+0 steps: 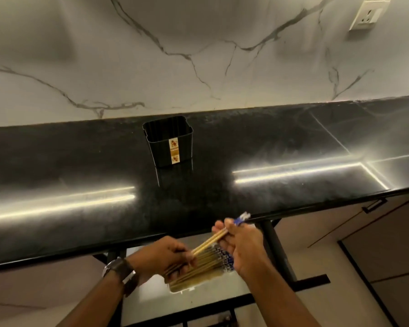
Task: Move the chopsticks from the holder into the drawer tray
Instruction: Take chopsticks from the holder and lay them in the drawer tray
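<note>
A black ribbed holder [168, 140] with a small label stands on the black countertop near the wall; no chopsticks show in it. Below the counter's front edge, a tray [182, 288] in the open drawer holds several bamboo chopsticks [208, 263] with blue patterned tops. My right hand [241, 244] grips a few chopsticks [213, 240] slanted above the pile, their blue tops sticking out past my fingers. My left hand [165, 256], with a watch on the wrist, pinches the lower ends of those chopsticks over the tray.
The glossy black countertop [80, 185] runs across the view under a white marble wall. A wall socket [367, 14] sits at the top right. The open drawer [151, 300] has a pale floor and black frame. Cabinet fronts with a dark handle [373, 205] lie to the right.
</note>
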### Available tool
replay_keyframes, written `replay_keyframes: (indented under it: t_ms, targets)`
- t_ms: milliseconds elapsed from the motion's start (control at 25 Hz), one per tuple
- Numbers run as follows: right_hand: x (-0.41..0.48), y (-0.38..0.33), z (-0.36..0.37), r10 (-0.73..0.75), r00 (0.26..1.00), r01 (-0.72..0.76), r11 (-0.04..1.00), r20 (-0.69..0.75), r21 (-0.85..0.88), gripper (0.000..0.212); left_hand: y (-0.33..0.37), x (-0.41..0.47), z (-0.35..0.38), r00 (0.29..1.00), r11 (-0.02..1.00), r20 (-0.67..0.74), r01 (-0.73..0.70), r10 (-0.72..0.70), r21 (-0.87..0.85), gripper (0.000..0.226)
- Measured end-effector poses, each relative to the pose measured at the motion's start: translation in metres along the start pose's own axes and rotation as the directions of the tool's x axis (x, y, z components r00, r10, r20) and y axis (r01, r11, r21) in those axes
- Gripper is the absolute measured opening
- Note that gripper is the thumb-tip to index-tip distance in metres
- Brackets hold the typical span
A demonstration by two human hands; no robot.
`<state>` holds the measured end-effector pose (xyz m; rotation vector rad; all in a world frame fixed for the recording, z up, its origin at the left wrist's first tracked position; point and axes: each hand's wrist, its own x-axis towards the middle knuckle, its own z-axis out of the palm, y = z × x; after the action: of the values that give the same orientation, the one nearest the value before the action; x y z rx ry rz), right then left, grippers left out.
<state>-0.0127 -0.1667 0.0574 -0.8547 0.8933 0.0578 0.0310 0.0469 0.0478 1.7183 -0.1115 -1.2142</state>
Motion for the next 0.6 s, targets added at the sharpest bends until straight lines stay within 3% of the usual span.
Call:
replay_keyframes:
  t_ms: [80,160,240,320,440,600]
  targets:
    - [0.012,0.028,-0.018,0.227,0.974,-0.226,0.974,-0.007,0.026,0.010,-0.022,-0.006,0.002,0.989,0.987,-0.089,0.107,-0.118,-0.123,0.023]
    - [0.026,0.045,-0.027,0.414,0.910,-0.414,0.910,-0.002,0.000,0.011,-0.038,-0.010,0.012,0.942,0.927,-0.264,0.104,-0.208,-0.362,0.024]
    - [0.039,0.051,-0.030,0.500,0.866,-0.500,0.865,-0.005,-0.042,0.014,-0.047,-0.009,0.029,0.842,0.806,-0.455,-0.042,-0.290,-0.591,0.020]
    - [0.056,0.053,-0.033,0.515,0.857,-0.516,0.855,-0.037,-0.047,0.017,-0.050,0.002,0.048,0.729,0.672,-0.566,-0.198,-0.385,-0.713,0.017]
    - [0.083,0.054,-0.035,0.473,0.871,-0.485,0.869,-0.130,-0.092,0.014,-0.051,0.026,0.066,0.666,0.487,-0.523,-0.264,-0.532,-0.832,0.017]
    - [0.108,0.059,-0.038,0.397,0.888,-0.446,0.865,-0.231,-0.229,0.016,-0.063,0.056,0.064,0.680,0.289,-0.348,-0.204,-0.646,-0.935,0.012]
